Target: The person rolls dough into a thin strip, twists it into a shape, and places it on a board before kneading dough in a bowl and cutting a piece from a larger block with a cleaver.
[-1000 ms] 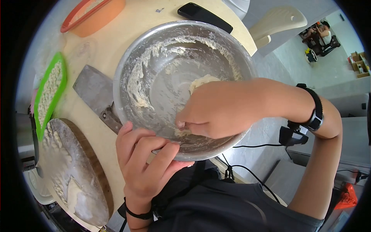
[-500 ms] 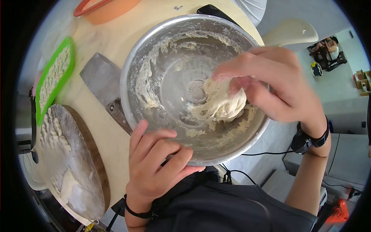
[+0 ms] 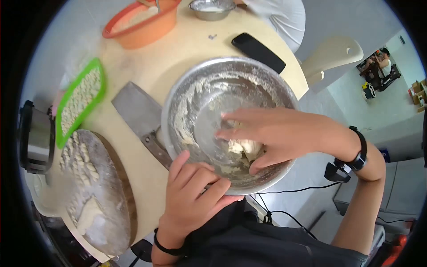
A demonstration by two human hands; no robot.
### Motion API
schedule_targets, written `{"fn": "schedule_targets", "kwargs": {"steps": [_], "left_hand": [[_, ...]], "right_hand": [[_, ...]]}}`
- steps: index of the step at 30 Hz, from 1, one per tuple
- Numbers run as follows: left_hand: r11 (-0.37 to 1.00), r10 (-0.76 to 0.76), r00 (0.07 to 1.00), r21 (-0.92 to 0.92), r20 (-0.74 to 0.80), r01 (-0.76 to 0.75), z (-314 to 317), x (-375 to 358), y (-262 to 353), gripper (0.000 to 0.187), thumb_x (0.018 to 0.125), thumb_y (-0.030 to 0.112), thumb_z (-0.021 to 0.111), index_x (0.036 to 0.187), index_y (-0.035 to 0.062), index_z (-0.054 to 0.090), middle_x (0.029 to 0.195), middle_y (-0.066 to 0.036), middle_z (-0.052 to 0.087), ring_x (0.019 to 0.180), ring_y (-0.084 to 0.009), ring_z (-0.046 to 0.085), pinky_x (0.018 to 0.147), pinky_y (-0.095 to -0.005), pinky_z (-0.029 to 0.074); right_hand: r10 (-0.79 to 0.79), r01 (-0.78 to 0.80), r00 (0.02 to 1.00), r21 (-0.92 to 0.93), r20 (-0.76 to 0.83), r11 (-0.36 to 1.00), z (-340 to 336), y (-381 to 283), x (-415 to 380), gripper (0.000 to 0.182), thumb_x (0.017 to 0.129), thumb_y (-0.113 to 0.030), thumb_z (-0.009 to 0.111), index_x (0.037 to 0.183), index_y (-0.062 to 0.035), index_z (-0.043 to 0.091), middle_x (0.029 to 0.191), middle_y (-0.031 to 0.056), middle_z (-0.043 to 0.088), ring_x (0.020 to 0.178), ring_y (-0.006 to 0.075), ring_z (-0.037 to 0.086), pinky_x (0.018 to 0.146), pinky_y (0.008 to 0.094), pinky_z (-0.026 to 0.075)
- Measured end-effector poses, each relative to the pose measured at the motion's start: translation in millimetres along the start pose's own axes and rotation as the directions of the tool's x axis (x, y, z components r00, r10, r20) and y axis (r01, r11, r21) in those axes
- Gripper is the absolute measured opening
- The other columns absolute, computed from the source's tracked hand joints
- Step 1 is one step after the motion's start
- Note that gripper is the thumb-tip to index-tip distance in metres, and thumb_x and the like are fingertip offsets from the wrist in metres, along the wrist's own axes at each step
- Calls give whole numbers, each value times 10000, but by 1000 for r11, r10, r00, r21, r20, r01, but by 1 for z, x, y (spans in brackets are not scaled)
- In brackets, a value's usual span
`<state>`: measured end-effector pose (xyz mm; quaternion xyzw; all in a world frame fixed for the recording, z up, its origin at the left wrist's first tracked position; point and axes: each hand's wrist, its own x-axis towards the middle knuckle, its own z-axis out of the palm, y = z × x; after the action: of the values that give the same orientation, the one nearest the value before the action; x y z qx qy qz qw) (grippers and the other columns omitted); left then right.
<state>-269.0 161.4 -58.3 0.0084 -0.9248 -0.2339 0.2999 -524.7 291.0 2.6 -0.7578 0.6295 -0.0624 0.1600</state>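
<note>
A floury metal bowl (image 3: 178, 91) stands at the table's near edge, batter-like smears stuck round its inner wall. My left hand (image 3: 193, 196) holds its near-left rim, fingers over the edge. Inside the bowl, my right hand (image 3: 275, 133) curves over a lump of pale, sticky dough (image 3: 244, 147), fingers and thumb on either side of it. Most of the dough is hidden under the palm. Left of the bowl lies a cleaver (image 3: 138, 109), its handle against the bowl's side.
A round wooden board (image 3: 118, 178) with dough pieces and a green tray (image 3: 100, 86) of small dough pieces are at left. An orange basin (image 3: 149, 33) of flour, a small metal bowl (image 3: 212, 13) and a phone (image 3: 259, 52) lie beyond. A person in white (image 3: 284, 22) is at the far side.
My right hand has lowered from pulling up the dough to pressing over it in the bowl. My left hand stays on the rim. The view has tilted, showing more of the table's far side.
</note>
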Motion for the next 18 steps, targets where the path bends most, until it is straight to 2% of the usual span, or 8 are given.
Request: {"fn": "schedule_targets", "kwargs": {"steps": [2,3,6,9,12,15,17,18], "left_hand": [[1000,15,1000,-12,5,-15,0,2,-1,391,664,402,948,885,150,745,839,15,616,900,-240,664,1178,-561,400],[1000,25,1000,-14,13,-25,-2,3,-1,381,681,382,947,898,152,734,852,21,609,888,-233,650,1176,-543,407],[999,50,999,-18,13,-49,-5,2,-3,360,700,351,942,893,146,718,861,22,599,862,-224,616,1160,-529,428],[995,93,996,-34,-7,-93,-7,4,-7,353,703,343,940,881,139,714,854,17,590,851,-227,604,1132,-523,455],[990,116,993,-84,5,-115,-9,3,-6,342,715,332,932,878,129,710,857,6,576,858,-232,592,1096,-512,482],[985,142,990,-103,16,-139,-10,2,-5,347,712,340,931,882,120,724,865,-2,583,869,-239,591,1075,-510,488],[985,138,990,-111,13,-136,-9,1,-4,374,687,371,937,889,116,753,865,2,613,867,-252,598,1078,-520,472],[983,141,990,-119,13,-139,-8,2,-3,352,691,340,932,890,114,750,872,-5,607,877,-257,596,1073,-515,470]], "right_hand": [[-41,31,986,63,164,998,6,2,18,722,861,-390,847,1511,-163,629,1675,227,439,1384,445,532,1129,508,496],[-109,108,993,15,46,994,17,5,16,582,868,-349,832,1401,-145,717,1578,207,545,1342,426,545,1095,505,510],[-230,226,972,66,47,972,27,15,17,387,900,-293,797,1232,-97,784,1383,168,669,1274,409,569,1036,515,527],[-111,83,981,173,157,981,17,-3,11,274,932,-246,758,1134,-65,793,1231,144,716,1247,391,581,982,503,533],[-67,5,965,235,253,972,9,-10,13,266,974,-248,732,1149,-51,767,1158,154,731,1194,389,619,920,505,536],[1,-88,959,296,282,951,12,-16,14,275,1003,-240,726,1185,-34,716,1084,180,686,1108,388,629,864,496,495],[63,-163,953,330,295,930,6,-26,17,305,1036,-272,699,1212,-24,711,1040,213,707,1073,423,656,873,509,510],[94,-201,948,345,303,917,3,-30,19,321,1052,-288,685,1226,-19,708,1018,229,718,1055,440,670,878,516,518]]}}
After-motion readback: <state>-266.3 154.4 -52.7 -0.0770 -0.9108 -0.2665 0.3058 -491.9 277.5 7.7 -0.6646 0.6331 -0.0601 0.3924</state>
